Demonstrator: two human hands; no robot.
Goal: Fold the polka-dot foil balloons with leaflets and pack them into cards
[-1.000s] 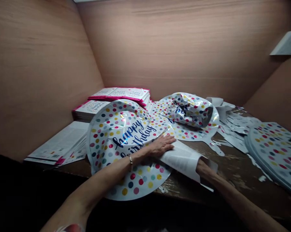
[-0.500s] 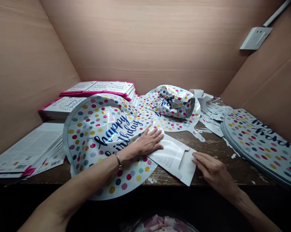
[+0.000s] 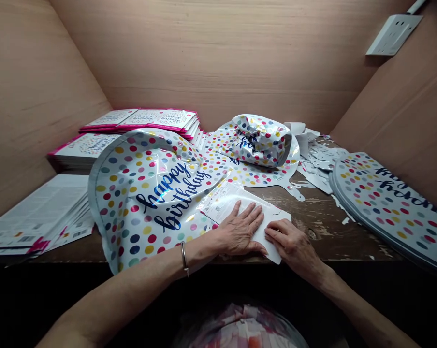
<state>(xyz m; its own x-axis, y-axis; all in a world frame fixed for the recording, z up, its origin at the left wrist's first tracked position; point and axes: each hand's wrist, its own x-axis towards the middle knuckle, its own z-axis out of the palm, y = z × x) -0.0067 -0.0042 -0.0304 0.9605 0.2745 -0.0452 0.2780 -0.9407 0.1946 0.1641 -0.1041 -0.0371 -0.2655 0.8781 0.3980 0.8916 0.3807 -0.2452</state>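
A white printed paper envelope [image 3: 218, 205] lies slanted on the table's front part, its flap end towards the right. My left hand [image 3: 242, 229] rests on it with the fingers spread flat. At the flap end my right hand [image 3: 289, 241] has its fingers pinched together, pressed against the flap edge; what is between them, if anything, is hidden. Left of the envelope, and partly touching it, spreads a dotted foil balloon [image 3: 138, 193] with "happy birthday" on it. Behind lies another dotted foil balloon [image 3: 262, 145], its upper part crumpled over a flat one.
Stacked printed packets [image 3: 142, 118] stand at the back left, with a fan of white envelopes [image 3: 44, 208] before them. Paper scraps [image 3: 320, 157] lie at the back right. A pile of flat dotted balloons [image 3: 392, 203] overhangs the right front edge. A socket [image 3: 394, 35] is on the wall.
My left hand has slid right along the envelope, off the balloon's edge. My right hand has moved left and in towards it, onto the flap. The flap now lies folded down.
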